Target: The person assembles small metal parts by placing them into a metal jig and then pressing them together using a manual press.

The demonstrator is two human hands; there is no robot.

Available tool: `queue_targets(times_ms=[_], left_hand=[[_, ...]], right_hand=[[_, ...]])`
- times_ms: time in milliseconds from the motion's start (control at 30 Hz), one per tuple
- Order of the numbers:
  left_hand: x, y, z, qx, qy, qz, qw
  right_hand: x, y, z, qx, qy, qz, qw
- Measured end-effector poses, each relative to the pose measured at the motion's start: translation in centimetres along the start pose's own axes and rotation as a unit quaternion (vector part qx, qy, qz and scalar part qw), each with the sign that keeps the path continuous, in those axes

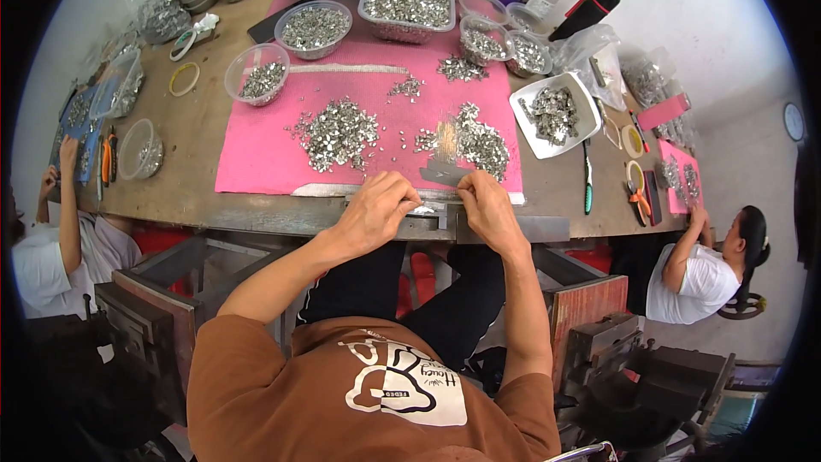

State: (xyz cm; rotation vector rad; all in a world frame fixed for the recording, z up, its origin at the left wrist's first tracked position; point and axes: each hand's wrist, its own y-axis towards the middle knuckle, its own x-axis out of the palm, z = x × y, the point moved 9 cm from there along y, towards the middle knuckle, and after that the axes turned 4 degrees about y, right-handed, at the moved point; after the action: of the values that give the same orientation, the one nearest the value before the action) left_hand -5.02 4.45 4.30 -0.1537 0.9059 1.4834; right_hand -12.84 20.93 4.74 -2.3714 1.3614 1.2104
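Observation:
At the near table edge, my left hand [376, 210] is closed in a pinch over a narrow metal fixture [441, 219]; whatever lies between its fingertips is too small to make out. My right hand [490, 212] faces it, fingers bent together beside a flat grey metal strip [442, 173]. Whether those fingers hold the strip or a smaller piece is hidden. Beyond my hands, a pink mat [282, 150] carries a left pile of small silvery metal pieces [338, 135] and a right pile of similar pieces [481, 144]. Thin gold-coloured pins [447, 139] lie beside the right pile.
Bowls of metal pieces, including a round tub [314, 30] and a rectangular tub [407, 2], line the back. A white tray [585, 124] and a green-handled tool [587, 192] lie right. Co-workers sit on the left [60, 248] and right [697, 274].

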Motion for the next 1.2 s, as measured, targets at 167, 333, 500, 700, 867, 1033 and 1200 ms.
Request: queue_targets(times_ms=[167,333,500,700,867,1033,1200], left_hand=[[0.2,-0.1,0.4,0.003,0.021,0.004,1.000],[0.2,-0.1,0.6,0.013,0.027,0.010,1.000],[0.3,-0.4,2.2,0.089,0.115,0.028,0.989],[0.5,-0.5,3.4,0.122,0.142,0.023,0.982],[0.4,-0.8,2.7,0.075,0.135,0.042,0.987],[-0.6,-2.0,2.6,0.046,0.108,0.082,0.990],[-1.8,-3.8,1.4,0.004,0.130,0.138,0.982]], right_hand=[[-1.2,-1.2,0.0,-0.015,0.000,0.059,0.998],[-0.4,-3.0,0.1,-0.006,0.017,0.111,0.994],[0.5,-4.1,0.1,-0.003,0.025,0.155,0.988],[0.8,-3.6,0.0,-0.003,0.006,0.135,0.991],[0.5,-3.0,-1.0,-0.065,-0.074,0.124,0.987],[0.5,-2.2,-1.0,-0.120,-0.086,0.089,0.985],[0.8,-1.3,-1.7,-0.152,-0.128,0.042,0.979]])
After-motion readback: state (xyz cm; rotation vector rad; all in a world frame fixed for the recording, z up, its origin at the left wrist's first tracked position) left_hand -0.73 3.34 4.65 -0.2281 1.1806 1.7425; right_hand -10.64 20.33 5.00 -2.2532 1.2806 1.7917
